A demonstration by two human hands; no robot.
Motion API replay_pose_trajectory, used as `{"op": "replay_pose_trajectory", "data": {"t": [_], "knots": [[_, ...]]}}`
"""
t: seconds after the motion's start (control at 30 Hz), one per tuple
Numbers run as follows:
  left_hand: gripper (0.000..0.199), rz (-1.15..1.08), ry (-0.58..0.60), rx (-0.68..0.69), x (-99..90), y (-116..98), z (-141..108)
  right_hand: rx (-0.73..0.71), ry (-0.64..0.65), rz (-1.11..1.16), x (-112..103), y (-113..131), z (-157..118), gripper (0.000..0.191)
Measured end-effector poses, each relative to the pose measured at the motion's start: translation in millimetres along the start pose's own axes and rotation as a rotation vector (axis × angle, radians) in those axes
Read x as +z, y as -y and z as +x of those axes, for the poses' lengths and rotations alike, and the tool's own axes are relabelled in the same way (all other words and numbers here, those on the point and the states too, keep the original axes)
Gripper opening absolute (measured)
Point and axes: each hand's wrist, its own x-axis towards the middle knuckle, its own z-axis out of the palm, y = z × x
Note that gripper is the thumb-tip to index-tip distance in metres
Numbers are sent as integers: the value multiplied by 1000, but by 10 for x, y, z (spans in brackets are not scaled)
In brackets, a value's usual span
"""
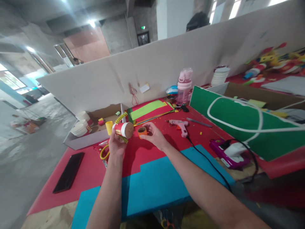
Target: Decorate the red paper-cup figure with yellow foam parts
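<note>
My left hand [117, 145] is wrapped round a paper cup figure [120, 129], a red and white cup lying sideways with its brown round end turned to the right. Yellow-green springy paper strips [121, 117] stick out from its top and underside, and a yellow tube [109, 128] shows at its left end. Just to the right, my right hand [153, 136] pinches a short orange ring [142, 132] with a brown inside, its opening facing up. The ring and the cup are apart. Below the cup, scissors with yellow handles [104, 152] lie partly behind my left wrist.
A pink glue gun [179, 125] lies right of my hands, its black cord running to a purple power strip [228, 156]. A black phone [69, 171] rests at left. Open boxes with cups [81, 128] and a green wall [228, 121] flank the red table. Blue sheets [152, 187] cover the front.
</note>
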Motion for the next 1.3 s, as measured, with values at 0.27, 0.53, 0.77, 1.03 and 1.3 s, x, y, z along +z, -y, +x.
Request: {"op": "replay_pose_trajectory", "data": {"t": [0.27,0.53,0.77,1.03,1.3], "knots": [[26,44,1,27,6,50,14,-166,-20,-283,-11,75,-13,35],[28,115,1,48,38,119,2,-294,-69,-480,38,134,-74,32],[28,115,30,46,59,134,-18,-261,-71,-443,31,125,-71,33],[29,107,52,54,67,170,-18,-279,-133,-469,35,68,-52,33],[26,96,55,46,76,172,-25,-287,-136,-468,49,68,-54,31]]}}
